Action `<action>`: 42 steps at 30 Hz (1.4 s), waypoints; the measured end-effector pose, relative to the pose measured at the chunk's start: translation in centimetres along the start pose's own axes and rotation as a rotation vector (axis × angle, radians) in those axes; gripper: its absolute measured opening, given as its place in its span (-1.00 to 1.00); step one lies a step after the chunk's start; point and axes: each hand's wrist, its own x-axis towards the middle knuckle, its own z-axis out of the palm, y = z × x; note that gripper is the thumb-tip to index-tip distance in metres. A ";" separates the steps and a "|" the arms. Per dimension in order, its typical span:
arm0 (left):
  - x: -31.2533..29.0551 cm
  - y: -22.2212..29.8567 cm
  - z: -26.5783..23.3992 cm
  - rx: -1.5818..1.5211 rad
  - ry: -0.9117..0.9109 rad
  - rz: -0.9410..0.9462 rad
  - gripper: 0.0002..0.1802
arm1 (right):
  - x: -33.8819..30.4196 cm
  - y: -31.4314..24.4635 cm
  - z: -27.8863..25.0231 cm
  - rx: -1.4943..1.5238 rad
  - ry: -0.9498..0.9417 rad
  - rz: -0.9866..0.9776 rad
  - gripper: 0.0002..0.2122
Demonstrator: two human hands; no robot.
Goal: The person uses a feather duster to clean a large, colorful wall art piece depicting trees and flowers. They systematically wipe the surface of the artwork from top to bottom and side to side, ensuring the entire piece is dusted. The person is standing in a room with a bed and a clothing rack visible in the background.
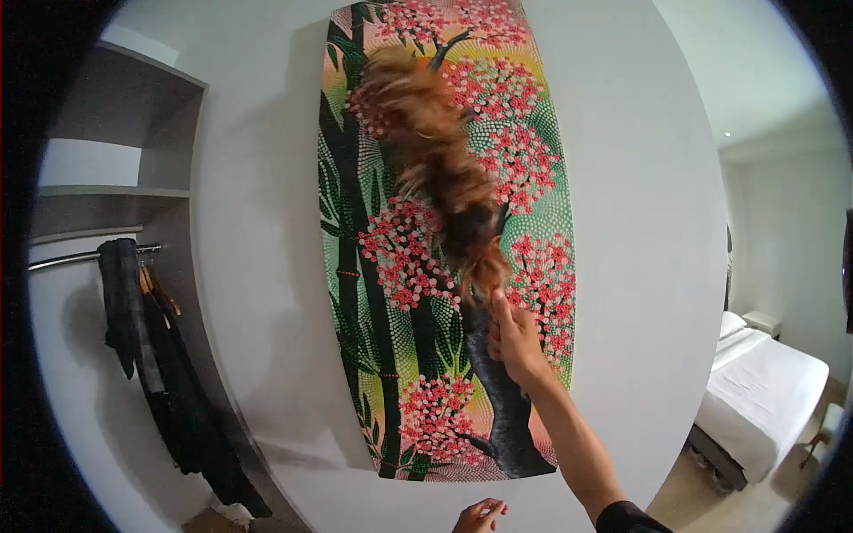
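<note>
Brown, fluffy and motion-blurred in the head view, a long feather duster [449, 173] slants across the front of a tall, dot-textured painting [426, 333] of pink blossoms and dark bamboo on a smooth white wall [635, 231]. The person's right hand [517, 342] grips the duster's lower end, thumb upward; the left hand [482, 516] curls loosely at the lower edge, its grasp unclear
</note>
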 end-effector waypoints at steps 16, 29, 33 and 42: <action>0.0 1.4 -3.9 -0.136 0.061 0.073 -0.73 | 10.0 -6.8 4.8 -0.108 0.078 -0.271 -0.53; 1.0 0.6 -2.1 0.119 0.049 0.084 -0.69 | 10.8 -8.4 6.0 -0.097 -0.099 -0.129 -0.54; 0.6 -0.1 -2.0 -0.007 0.043 0.080 -0.67 | 11.6 -7.2 7.6 -0.110 -0.047 -0.274 -0.53; -0.2 0.1 -2.5 -0.135 0.080 -0.009 -0.76 | 8.9 -3.7 8.2 -0.092 -0.028 -0.224 -0.53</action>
